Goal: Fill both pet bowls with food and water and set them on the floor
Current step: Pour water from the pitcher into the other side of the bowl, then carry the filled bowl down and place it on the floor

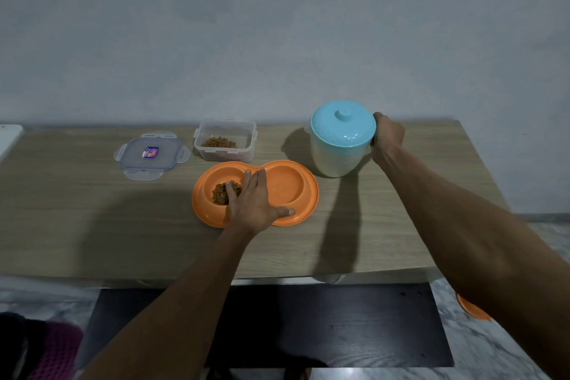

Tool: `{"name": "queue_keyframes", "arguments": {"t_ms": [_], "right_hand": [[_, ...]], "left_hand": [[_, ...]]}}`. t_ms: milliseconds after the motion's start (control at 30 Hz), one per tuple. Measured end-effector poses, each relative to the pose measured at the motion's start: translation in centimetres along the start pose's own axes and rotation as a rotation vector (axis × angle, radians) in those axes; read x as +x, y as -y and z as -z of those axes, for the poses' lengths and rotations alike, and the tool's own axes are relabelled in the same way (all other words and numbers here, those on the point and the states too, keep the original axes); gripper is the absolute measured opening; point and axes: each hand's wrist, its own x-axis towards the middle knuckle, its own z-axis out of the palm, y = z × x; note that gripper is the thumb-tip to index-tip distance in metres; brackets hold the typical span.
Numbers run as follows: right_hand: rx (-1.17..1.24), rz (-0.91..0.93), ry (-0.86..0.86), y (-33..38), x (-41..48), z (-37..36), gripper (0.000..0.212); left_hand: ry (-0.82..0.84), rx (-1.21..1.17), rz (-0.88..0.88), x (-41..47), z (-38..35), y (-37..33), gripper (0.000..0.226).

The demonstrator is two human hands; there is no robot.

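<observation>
Two hands in view over a wooden table [77, 210]. Left hand [257, 205] lies flat and unclenched on the orange double pet bowl [303, 208], fingers over the left well, which holds kibble [219, 194]; right well looks bare. Right hand [387, 136] is wrapped around the handle side of a pale jug [334, 157] with a turquoise lid [342, 126], standing just right of the bowl. Behind the bowl: a clear container [225, 139] with some kibble; its lid [151, 154] lies to the left. Another orange bowl's edge [472, 308] shows on the floor.
</observation>
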Motion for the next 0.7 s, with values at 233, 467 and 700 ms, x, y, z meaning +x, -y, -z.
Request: {"name": "queue_keyframes", "arguments": {"t_ms": [233,467,700], "right_hand": [[-0.050,0.030,-0.053,-0.3,-1.0,1.5,0.033],[-0.211,-0.044,-0.214,-4.7,-4.5,3.5,0.058],[-0.439,-0.104,-0.051,-9.4,-12.4,-0.1,0.074]], "left_hand": [[-0.020,0.002,-0.023,-0.2,0.2,-0.2,0.120],[-0.229,-0.161,0.092,-1.1,1.8,1.9,0.111],[-0.230,-0.452,0.538,0.3,3.0,8.5,0.089]]}}
